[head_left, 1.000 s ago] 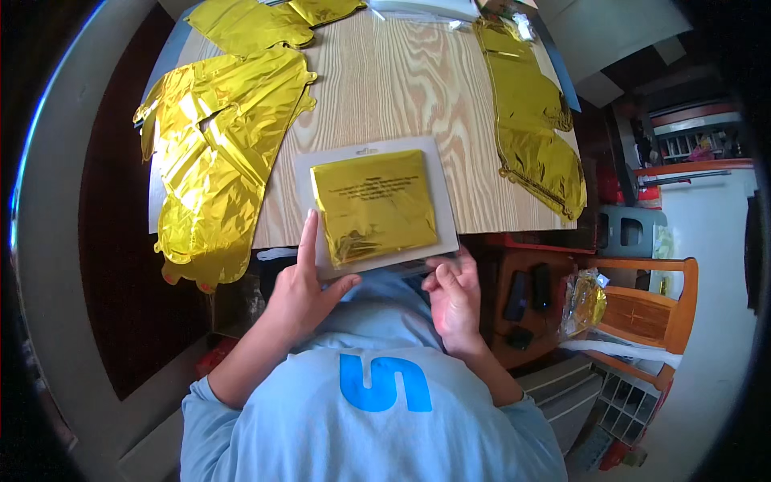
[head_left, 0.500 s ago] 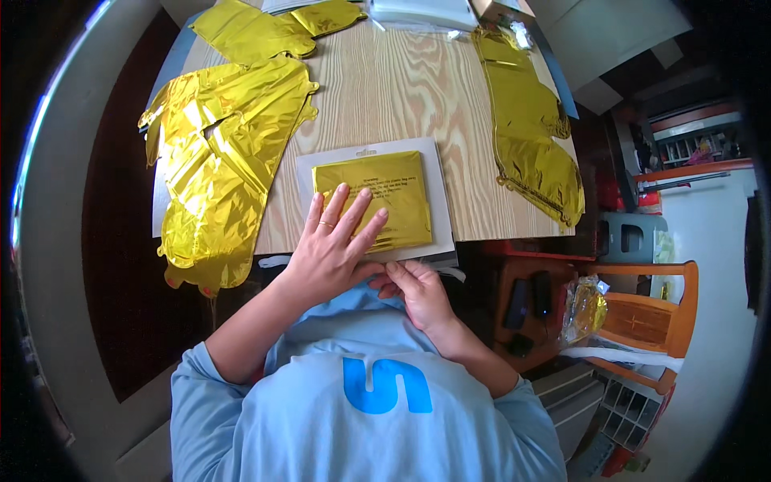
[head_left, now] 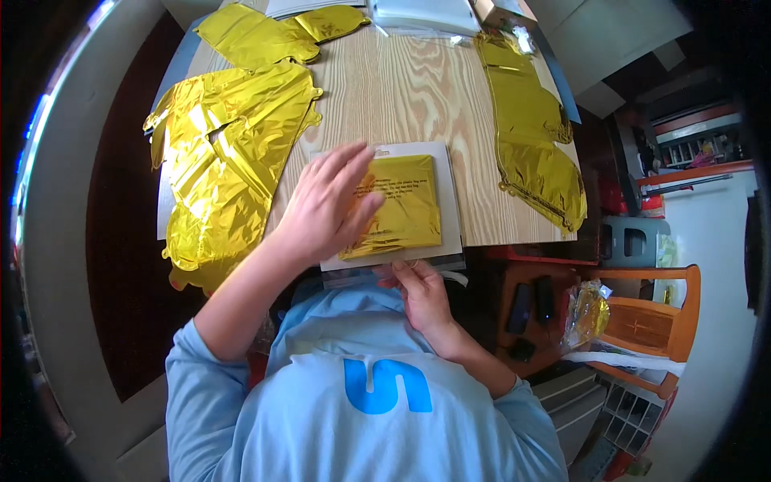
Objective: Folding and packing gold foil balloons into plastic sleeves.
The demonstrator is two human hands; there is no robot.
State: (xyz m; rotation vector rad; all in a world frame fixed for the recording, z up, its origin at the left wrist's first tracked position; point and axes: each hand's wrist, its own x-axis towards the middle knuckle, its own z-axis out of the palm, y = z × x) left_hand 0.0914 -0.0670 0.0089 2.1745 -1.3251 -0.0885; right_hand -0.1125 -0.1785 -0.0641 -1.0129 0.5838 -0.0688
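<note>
A folded gold foil balloon lies on a pale card inside a clear plastic bag, at the table's front edge. The bag's clear flap hangs over that edge toward me. My left hand is above the left side of the package, fingers stretched and holding nothing; whether its edge touches the bag cannot be told. At the near edge, my right hand pinches the flap between thumb and fingers. Part of the balloon's left side is hidden behind my left hand.
Large flat gold foil balloons cover the table's left side, and another gold foil balloon lies along the right. A stack of clear bags and a cardboard box sit at the far edge. A wooden chair stands to the right.
My left hand has lifted from its flat place on the package and shifted up and left. The package has slid slightly right. My right hand keeps its pinch at the near edge.
</note>
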